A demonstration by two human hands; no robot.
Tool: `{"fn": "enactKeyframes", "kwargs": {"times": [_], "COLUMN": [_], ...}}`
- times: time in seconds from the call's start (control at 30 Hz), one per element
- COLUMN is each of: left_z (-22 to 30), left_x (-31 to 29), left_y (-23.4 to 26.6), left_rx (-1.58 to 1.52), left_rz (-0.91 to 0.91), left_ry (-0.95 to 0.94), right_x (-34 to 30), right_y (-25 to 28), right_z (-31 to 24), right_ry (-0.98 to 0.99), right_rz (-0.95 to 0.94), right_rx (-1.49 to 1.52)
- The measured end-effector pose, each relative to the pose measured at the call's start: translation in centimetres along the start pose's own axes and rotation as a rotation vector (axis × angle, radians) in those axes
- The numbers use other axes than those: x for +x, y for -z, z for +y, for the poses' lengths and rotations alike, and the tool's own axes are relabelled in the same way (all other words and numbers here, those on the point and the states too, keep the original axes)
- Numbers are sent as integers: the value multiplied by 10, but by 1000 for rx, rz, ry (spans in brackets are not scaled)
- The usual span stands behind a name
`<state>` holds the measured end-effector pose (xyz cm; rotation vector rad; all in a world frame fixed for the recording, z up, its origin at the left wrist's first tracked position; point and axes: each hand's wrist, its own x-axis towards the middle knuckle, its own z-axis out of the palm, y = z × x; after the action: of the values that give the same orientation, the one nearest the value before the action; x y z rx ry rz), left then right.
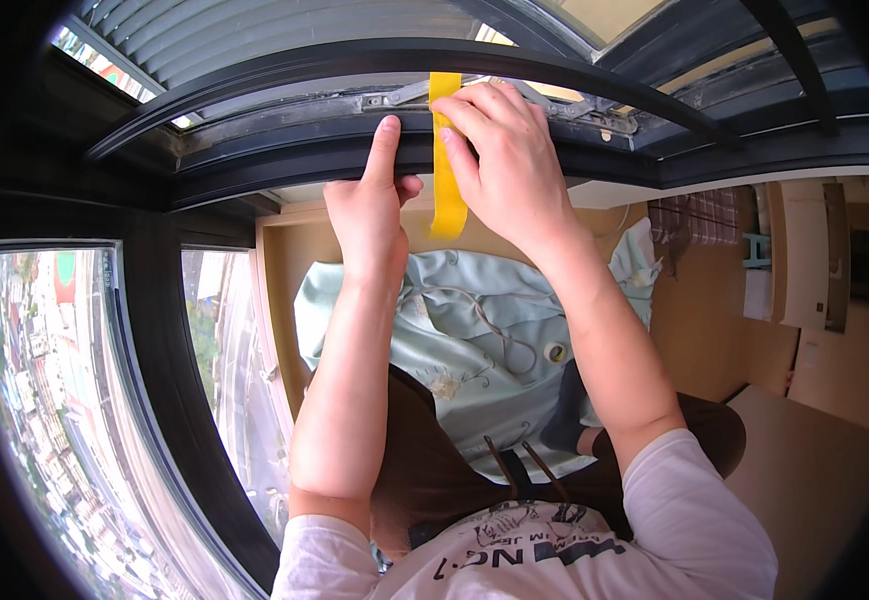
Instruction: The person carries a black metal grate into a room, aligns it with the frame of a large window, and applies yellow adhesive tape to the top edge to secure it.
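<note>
A flat yellow strip (448,200), which looks like tape, runs over the dark window frame (265,170) and hangs down below its near edge. My right hand (510,150) is closed at the strip's upper part, thumb and forefinger along it; its other fingertips are partly hidden. Just left of the strip, my left hand (367,215) grips the lower frame bar, thumb raised against its face and fingers curled underneath. Behind the bar lies a grey metal hinge arm (387,99), partly covered by the strip and my right hand.
Below my arms a pale green cloth (455,350) is spread, with a grey cord (500,328) and a small tape roll (555,352) on it. Tall window panes (50,380) stand at left. A thin dark rail (355,52) arches across the opening.
</note>
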<state>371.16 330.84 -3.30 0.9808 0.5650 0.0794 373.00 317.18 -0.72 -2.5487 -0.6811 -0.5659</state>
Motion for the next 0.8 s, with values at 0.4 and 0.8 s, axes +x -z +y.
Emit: {"fn": "enactKeyframes", "kwargs": {"times": [0.4,0.8], "left_z": [-4,-5], "left_x": [1,-1], "left_y": [-1,-3], "left_rx": [-4,13], "left_rz": [-19,-5], "left_ry": [-18,-17], "right_x": [6,-90], "right_y": [5,4], "right_z": [25,-31], "right_ry": [11,-707], "right_rz": [-105,72], "right_rx": [115,982]}}
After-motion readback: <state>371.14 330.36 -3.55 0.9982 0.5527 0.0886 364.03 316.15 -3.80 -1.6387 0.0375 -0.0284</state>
